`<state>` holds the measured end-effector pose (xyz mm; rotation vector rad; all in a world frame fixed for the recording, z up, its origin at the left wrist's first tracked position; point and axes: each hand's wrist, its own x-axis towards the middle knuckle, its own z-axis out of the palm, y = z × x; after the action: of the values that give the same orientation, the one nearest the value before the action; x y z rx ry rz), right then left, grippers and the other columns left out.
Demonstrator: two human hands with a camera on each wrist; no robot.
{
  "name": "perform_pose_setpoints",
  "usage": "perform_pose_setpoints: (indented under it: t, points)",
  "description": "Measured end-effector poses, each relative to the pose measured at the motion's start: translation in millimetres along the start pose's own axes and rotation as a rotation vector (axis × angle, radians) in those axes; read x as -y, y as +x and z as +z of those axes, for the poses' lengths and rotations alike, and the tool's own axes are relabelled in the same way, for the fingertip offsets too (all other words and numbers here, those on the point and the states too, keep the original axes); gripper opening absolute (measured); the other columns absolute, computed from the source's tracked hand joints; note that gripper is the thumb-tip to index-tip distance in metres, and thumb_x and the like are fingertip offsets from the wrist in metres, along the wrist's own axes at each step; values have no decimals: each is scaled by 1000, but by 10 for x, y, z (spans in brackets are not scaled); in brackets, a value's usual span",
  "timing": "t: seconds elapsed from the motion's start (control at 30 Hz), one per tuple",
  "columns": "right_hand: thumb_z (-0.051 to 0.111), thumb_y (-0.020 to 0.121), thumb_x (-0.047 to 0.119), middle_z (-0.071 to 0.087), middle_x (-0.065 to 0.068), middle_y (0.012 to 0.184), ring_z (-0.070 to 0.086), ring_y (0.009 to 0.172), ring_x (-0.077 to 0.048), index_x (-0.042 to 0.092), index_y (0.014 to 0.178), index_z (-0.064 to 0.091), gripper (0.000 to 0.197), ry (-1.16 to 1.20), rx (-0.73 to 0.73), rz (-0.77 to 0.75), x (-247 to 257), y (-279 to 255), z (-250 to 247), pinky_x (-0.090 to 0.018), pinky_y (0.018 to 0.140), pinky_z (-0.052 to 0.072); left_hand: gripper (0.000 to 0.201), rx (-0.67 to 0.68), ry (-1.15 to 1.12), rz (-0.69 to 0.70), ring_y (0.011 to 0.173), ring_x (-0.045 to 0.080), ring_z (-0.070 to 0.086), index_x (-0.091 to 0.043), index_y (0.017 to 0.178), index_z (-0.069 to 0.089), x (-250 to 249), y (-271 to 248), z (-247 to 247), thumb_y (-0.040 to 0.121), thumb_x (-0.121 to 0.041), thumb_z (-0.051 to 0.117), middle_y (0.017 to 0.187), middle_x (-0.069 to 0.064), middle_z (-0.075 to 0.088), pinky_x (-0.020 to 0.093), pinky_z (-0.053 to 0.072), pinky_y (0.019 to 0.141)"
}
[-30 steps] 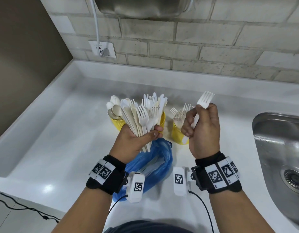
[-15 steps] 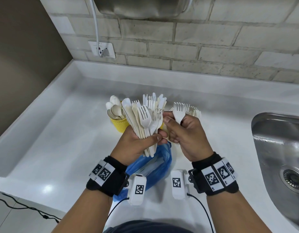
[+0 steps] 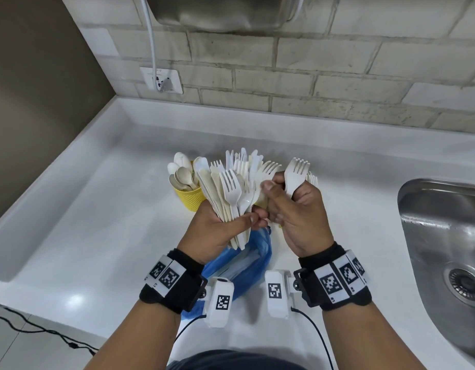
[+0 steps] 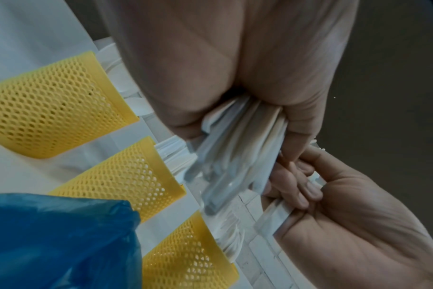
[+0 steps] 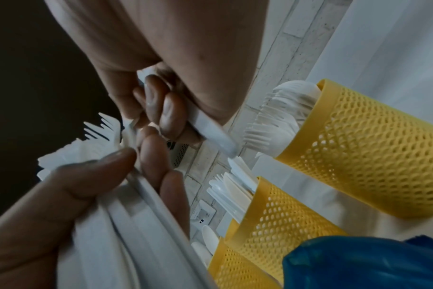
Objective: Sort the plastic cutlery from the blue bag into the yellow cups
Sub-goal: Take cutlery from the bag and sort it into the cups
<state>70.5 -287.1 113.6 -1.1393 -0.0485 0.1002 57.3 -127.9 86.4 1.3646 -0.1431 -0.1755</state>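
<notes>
Left hand (image 3: 217,231) fingers curled round a fanned bundle of white plastic cutlery (image 3: 232,193). Right hand (image 3: 297,214) at 3 o'clock, gripping one white plastic fork (image 3: 295,173), thumb and forefinger pinching into the bundle. Yellow mesh cups (image 4: 55,105) at 12 o'clock, crumpled blue plastic bag (image 3: 247,265) beneath on white bench (image 3: 97,222).

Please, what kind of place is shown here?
Most likely a kitchen: a white counter with a steel sink set in it, a brick-tiled back wall, and a wall socket.
</notes>
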Motion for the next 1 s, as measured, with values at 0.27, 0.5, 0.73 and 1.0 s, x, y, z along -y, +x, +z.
perform_pose_setpoints:
  t: [0.27, 0.5, 0.73, 1.0]
  points:
    - [68, 94, 23, 42, -8, 67, 39, 49, -15, 16, 90, 69, 8, 104, -37, 40, -56, 50, -90, -30, 52, 39, 21, -6, 16, -17, 80, 22, 74, 8, 112, 65, -28, -30, 32, 94, 16, 58, 88, 11, 75, 29, 60, 76]
    - [46, 107, 24, 57, -12, 80, 55, 70, -28, 10, 84, 56, 29, 279, -51, -15, -35, 89, -111, -39, 68, 47, 25, 41, 39, -43, 91, 26, 73, 5, 117, 66, -6, -55, 15, 94, 14, 61, 99, 21, 74, 32, 59, 79]
    - [39, 110, 29, 34, 1, 61, 30, 47, -14, 14, 85, 52, 31, 260, -75, -61, 171, 106, -222, -27, 51, 30, 12, 38, 369, 47, 97, 18, 75, -20, 100, 78, -99, -120, -10, 89, -22, 79, 98, 0, 80, 36, 57, 92]
    - [69, 90, 20, 47, -19, 65, 29, 42, -11, 23, 83, 78, 11, -177, 224, -59, 177, -4, -202, -23, 46, 25, 23, 76, 494, 90, 105, 16, 73, -25, 107, 75, -162, -97, -13, 88, -13, 80, 106, -4, 78, 40, 57, 95]
